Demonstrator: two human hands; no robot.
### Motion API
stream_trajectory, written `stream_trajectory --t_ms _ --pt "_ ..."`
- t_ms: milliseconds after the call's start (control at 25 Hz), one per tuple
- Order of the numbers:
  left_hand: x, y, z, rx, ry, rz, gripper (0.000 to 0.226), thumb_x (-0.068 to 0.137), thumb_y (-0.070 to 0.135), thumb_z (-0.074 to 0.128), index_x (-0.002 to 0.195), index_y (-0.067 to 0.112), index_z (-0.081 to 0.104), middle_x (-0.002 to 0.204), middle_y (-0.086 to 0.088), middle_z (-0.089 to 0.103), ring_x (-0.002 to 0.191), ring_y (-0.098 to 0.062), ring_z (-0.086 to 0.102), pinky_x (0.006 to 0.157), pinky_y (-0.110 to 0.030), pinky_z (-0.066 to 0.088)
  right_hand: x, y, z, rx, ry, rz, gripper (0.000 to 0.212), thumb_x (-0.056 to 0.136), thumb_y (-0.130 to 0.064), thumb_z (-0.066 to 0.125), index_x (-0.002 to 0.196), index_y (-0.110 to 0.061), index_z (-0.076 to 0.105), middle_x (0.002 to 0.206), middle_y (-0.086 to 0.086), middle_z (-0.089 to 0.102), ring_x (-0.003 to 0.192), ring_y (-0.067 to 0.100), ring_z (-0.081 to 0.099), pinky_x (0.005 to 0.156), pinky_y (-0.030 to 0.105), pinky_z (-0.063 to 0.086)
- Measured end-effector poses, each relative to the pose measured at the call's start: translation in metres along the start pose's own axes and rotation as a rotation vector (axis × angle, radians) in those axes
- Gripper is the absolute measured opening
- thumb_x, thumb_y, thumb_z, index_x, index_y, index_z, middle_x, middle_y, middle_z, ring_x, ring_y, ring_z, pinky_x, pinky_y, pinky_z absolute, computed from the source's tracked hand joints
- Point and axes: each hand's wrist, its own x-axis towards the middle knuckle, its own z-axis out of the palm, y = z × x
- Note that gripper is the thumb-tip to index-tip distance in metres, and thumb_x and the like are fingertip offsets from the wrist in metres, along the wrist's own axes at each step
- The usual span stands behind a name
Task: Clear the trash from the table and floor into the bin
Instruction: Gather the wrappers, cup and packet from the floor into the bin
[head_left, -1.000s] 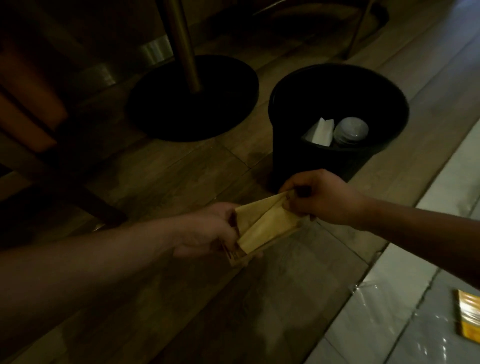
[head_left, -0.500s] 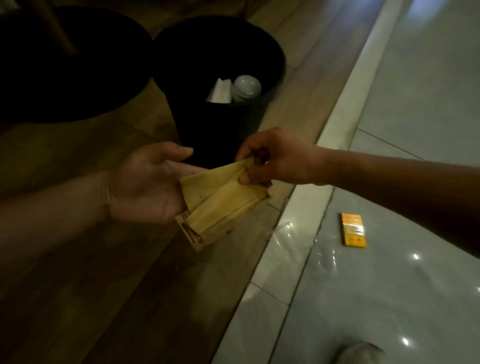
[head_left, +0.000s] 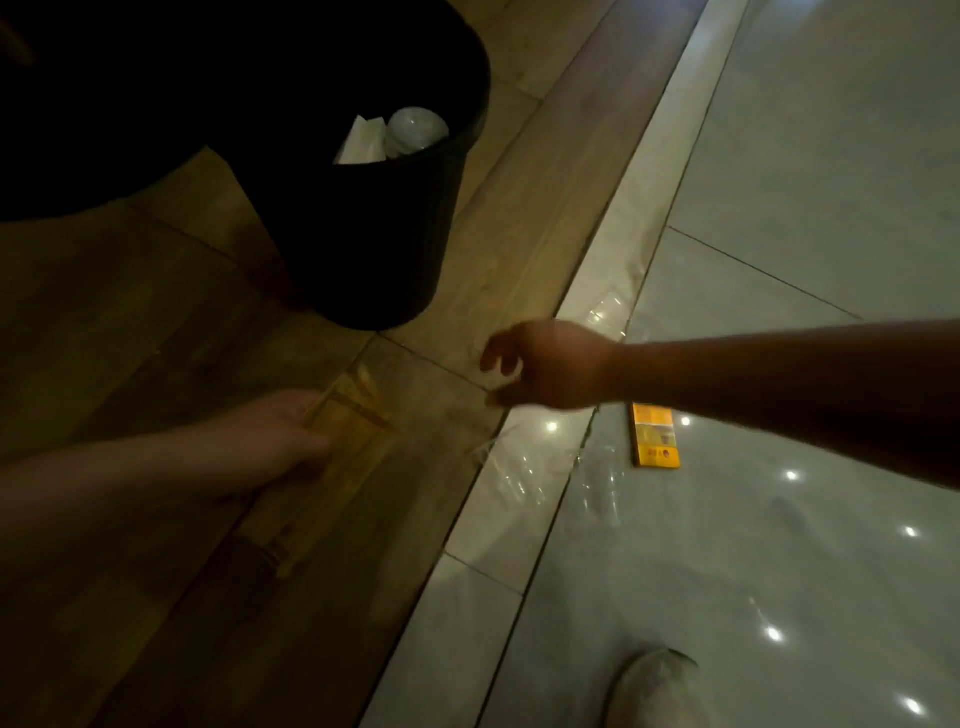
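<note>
So the left hand (head_left: 270, 441) has its fingers wrapped around a folded brown paper wrapper (head_left: 337, 457), holding it low over the wood-look floor (head_left: 130, 312), short of the bin and lower in the frame. It's blurry, so I can't tell exactly how tight the grip is, but the paper is clearly in that hand and nowhere else.

The right hand (head_left: 545, 366) is empty, fingers loosely spread and curled, hovering near the seam where the wood floor meets the shiny tile (head_left: 779, 156). Just beside its forearm on the tile lies a small yellow packet (head_left: 654, 435), flat on the floor, untouched. There also seems to be some clear crumpled plastic (head_left: 524, 473) along the pale border strip, hard to make out though.

The black bin (head_left: 374, 234) stands upright on the wood floor, near both hands, already holding a white carton (head_left: 363, 141) and what looks like a cup lid (head_left: 415, 130).

My read: this is the floor pickup stage. Next move probably calls for 1 of 2 things, either lift the wrapper over the bin rim and drop it, or swing the free right hand back to pinch the yellow packet off the tile. The flat packet on slick tile may need a fingernail under the edge.
</note>
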Motion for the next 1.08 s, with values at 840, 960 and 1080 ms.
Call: stream_trajectory --t_ms 840,960,1080 --pt "0.043 0.001 0.049 0.05 0.045 -0.086 0.046 0.048 0.018 0.071 0.093 0.016 0.066 0.089 -0.015 0.073 0.082 -0.033 0.07 0.08 -0.049 0.056 -0.048 0.105 0.025 0.717 0.257 0.488 0.064 0.071 -0.036 0.082 0.126 -0.029 0.052 0.12 0.0 0.058 0.092 0.009 0.062 0.064 0.021 0.052" --pt "0.042 0.004 0.059 0.037 0.025 -0.075 0.045 0.048 0.017 0.071 0.092 0.018 0.066 0.086 -0.012 0.073 0.08 -0.031 0.07 0.077 -0.048 0.056 -0.042 0.107 0.037 0.709 0.259 0.477 0.064 0.073 -0.035 0.081 0.129 -0.027 0.051 0.127 0.002 0.055 0.098 0.018 0.063 0.065 0.024 0.054" --pt "0.033 0.005 0.071 -0.008 0.014 -0.077 0.044 0.049 0.015 0.072 0.093 0.017 0.066 0.089 -0.015 0.074 0.08 -0.032 0.071 0.077 -0.048 0.057 -0.031 0.108 0.044 0.596 0.19 0.463 0.067 0.074 -0.036 0.079 0.132 -0.026 0.048 0.132 0.004 0.053 0.1 0.02 0.062 0.074 0.033 0.059"
